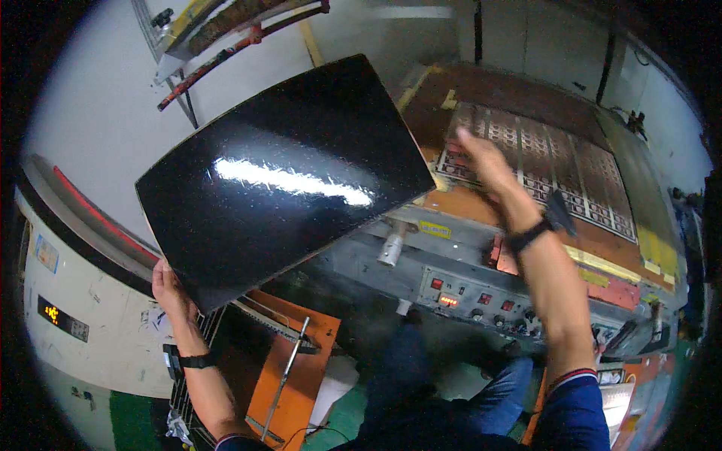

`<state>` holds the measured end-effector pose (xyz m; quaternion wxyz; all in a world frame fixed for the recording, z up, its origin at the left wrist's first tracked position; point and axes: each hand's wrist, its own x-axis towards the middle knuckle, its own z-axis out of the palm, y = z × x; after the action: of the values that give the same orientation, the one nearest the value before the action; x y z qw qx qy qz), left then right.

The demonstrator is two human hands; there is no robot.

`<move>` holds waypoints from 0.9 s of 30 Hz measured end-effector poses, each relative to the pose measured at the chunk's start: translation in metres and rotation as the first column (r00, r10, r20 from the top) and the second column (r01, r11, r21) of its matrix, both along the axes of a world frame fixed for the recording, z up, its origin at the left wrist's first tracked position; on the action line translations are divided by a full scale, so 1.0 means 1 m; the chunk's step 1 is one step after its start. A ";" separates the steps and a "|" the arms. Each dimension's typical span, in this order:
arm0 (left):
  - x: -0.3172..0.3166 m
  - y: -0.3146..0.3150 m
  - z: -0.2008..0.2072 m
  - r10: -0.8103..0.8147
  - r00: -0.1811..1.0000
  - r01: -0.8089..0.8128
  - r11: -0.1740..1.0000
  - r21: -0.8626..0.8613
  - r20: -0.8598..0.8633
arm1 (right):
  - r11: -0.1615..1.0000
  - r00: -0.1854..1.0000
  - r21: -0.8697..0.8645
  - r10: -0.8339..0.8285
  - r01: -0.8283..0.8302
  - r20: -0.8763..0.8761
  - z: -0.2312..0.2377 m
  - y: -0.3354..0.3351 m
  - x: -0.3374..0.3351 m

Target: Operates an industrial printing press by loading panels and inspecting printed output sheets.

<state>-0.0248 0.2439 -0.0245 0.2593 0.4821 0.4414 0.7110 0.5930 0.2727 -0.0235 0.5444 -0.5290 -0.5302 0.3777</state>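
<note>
A large glossy black panel [301, 233] is held tilted in front of me, a bright light streak reflecting across its face. My left hand [171, 292] is closed on its lower left edge, with part of the hand hidden behind it. My right hand [487, 164] is off the panel, past its right corner, above a machine bed. Its fingers are stretched out, somewhat blurred, and nothing shows in them. Beneath and beside that hand lies a flat sheet [560, 154] printed with rows of small repeated shapes. Whether the hand touches the sheet I cannot tell.
The brown machine bed [470, 201] has yellow tape along its edges. Below it sits a control panel [477, 301] with knobs and a lit display. At left stands a pale curved machine [90, 293]. An orange board [301, 361] carries a metal rod [284, 379]. A red bar [233, 56] hangs upper left.
</note>
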 end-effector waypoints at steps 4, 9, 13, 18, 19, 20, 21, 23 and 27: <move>0.004 -0.018 -0.002 -0.067 0.993 0.060 0.996 0.069 0.093 | 0.988 0.984 -0.109 0.090 -0.107 -0.156 0.016 0.041 -0.065; -0.011 -0.037 -0.007 -0.040 0.996 0.037 0.999 0.038 0.080 | 0.925 0.831 0.193 0.379 -0.327 -0.407 0.018 -0.014 -0.080; -0.024 -0.075 -0.005 0.007 0.990 -0.029 0.987 -0.156 -0.140 | 0.930 0.881 0.278 0.329 -0.240 -0.341 0.006 -0.090 -0.086; -0.045 -0.130 -0.015 -0.077 0.976 0.029 0.973 -0.228 -0.202 | 0.928 0.911 0.291 0.312 -0.232 -0.268 -0.014 -0.155 -0.114; -0.053 -0.142 -0.017 -0.028 0.979 -0.023 0.969 -0.248 -0.201 | 0.923 0.907 0.296 0.327 -0.246 -0.266 -0.017 -0.162 -0.121; -0.061 -0.152 -0.019 -0.030 0.976 -0.038 0.952 -0.304 -0.218 | 0.913 0.915 0.327 0.327 -0.242 -0.237 -0.020 -0.168 -0.128; -0.068 -0.162 -0.020 -0.018 0.973 -0.076 0.917 -0.391 -0.232 | 0.903 0.922 0.357 0.327 -0.239 -0.208 -0.023 -0.173 -0.134; -0.079 -0.184 -0.022 -0.003 0.972 -0.095 0.909 -0.405 -0.235 | 0.889 0.924 0.377 0.343 -0.261 -0.170 -0.025 -0.180 -0.143; -0.084 -0.230 -0.022 0.020 0.976 -0.130 0.855 -0.503 -0.219 | 0.882 0.933 0.362 0.350 -0.301 -0.078 -0.031 -0.190 -0.158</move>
<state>-0.1091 0.0139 -0.0464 0.3034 0.4486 0.6579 0.5233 0.4351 0.0831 -0.0540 0.5932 -0.3006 -0.6295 0.4018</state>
